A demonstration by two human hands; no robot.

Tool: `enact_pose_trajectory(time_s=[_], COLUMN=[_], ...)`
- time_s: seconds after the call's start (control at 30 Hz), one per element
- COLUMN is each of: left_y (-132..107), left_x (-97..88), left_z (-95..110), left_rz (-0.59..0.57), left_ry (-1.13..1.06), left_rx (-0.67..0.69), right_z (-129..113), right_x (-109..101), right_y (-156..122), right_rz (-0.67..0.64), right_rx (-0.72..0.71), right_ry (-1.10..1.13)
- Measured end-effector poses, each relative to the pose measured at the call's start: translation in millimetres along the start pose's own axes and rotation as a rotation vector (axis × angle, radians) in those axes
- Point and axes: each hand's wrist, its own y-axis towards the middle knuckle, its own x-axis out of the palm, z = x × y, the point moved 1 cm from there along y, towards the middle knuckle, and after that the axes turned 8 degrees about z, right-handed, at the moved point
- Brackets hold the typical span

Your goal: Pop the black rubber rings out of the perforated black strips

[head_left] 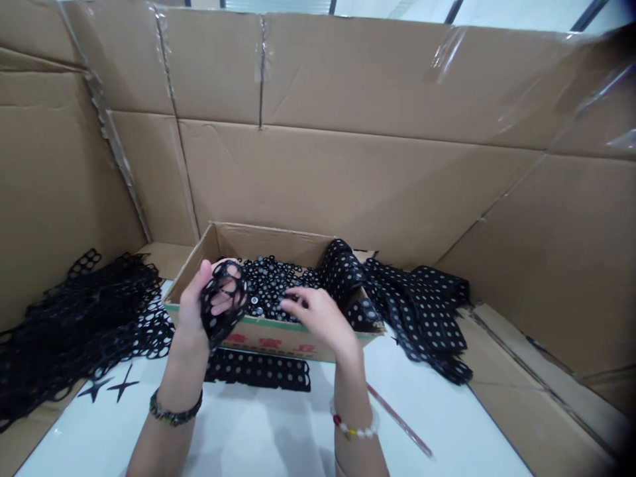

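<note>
My left hand (199, 301) is closed around a black rubber strip full of round holes (223, 308), held up at the near left corner of a small cardboard box (268, 334). The box holds several small black round pieces (273, 281). My right hand (318, 318) reaches over the box's near rim with fingers curled, pinching at the small pieces; what is between the fingertips is too small to make out. Another black strip with white-looking dots (258, 371) lies flat on the white table in front of the box.
A heap of emptied black perforated strips (74, 318) lies at the left. Dotted black strips (412, 305) drape from the box to the right. Tall cardboard walls (348, 165) enclose the white table (278, 430). A thin reddish stick (397, 421) lies near my right wrist.
</note>
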Motion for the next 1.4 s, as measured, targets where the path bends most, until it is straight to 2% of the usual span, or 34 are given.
enact_pose_trajectory(time_s=[0.03,0.1,0.17,0.23,0.3,0.37,0.47,0.53,0.63,0.73,0.8,0.87,0.93,1.0,1.07,1.13,1.2,1.3,1.4], left_y=[-0.7,-1.8,-2.2,-1.7,-0.6,0.5,0.9,0.3,0.7,5.8,10.9,15.0,16.6,15.9,14.5,13.6,13.4,13.0,13.5], left_x=[1.5,6.0,11.0,14.4,15.2,13.7,10.0,8.9,10.3,11.1,9.8,8.0,6.3,5.0,4.7,5.2,5.8,5.7,5.9], left_z=[-3.2,-10.0,-15.0,-18.1,-20.3,-22.3,-24.9,-26.9,-30.7,-31.0,-27.5,-22.1,-16.9,-13.6,-12.7,-13.5,-15.1,-19.7,-27.6], left_rz=[0.014,0.024,0.01,-0.037,-0.109,-0.188,-0.219,-0.188,-0.116,0.05,0.153,0.17,0.136,0.136,0.164,0.175,0.154,0.106,0.047], left_ry=[0.005,0.022,0.026,0.045,0.127,0.262,0.411,0.42,0.31,0.094,-0.066,-0.196,-0.259,-0.241,-0.157,-0.069,-0.05,-0.153,-0.276], left_rx=[0.001,-0.003,0.014,0.029,0.033,0.029,0.041,0.062,0.113,0.224,0.297,0.324,0.331,0.345,0.357,0.366,0.374,0.276,0.144], right_z=[-8.1,-26.5,-43.9,-57.0,-65.4,-70.4,-74.1,-75.9,-78.4,-76.3,-68.3,-54.0,-36.3,-21.0,-14.9,-19.8,-32.3,-54.0,-68.1], right_x=[4.4,7.1,3.8,-0.2,-1.2,0.7,4.9,7.2,11.1,14.8,14.5,11.7,8.8,6.4,3.9,1.4,0.7,5.8,16.0], right_y=[-2.8,-8.0,-13.8,-20.6,-26.9,-30.9,-32.0,-31.1,-28.9,-22.4,-15.3,-7.8,-2.0,1.2,1.4,-1.4,-6.6,-15.4,-19.3], right_rz=[-0.039,0.07,0.234,0.293,0.254,0.2,0.164,0.149,0.144,0.139,0.164,0.217,0.255,0.287,0.363,0.44,0.439,0.276,0.111], right_rx=[-0.042,-0.1,-0.11,-0.072,-0.026,-0.009,-0.013,-0.033,-0.033,0.065,0.072,0.009,-0.031,-0.007,0.004,-0.012,0.008,0.096,0.111], right_ry=[-0.052,-0.066,0.055,0.253,0.411,0.47,0.536,0.631,0.817,1.078,1.17,1.035,0.649,0.222,0.011,0.074,0.295,0.614,0.799])
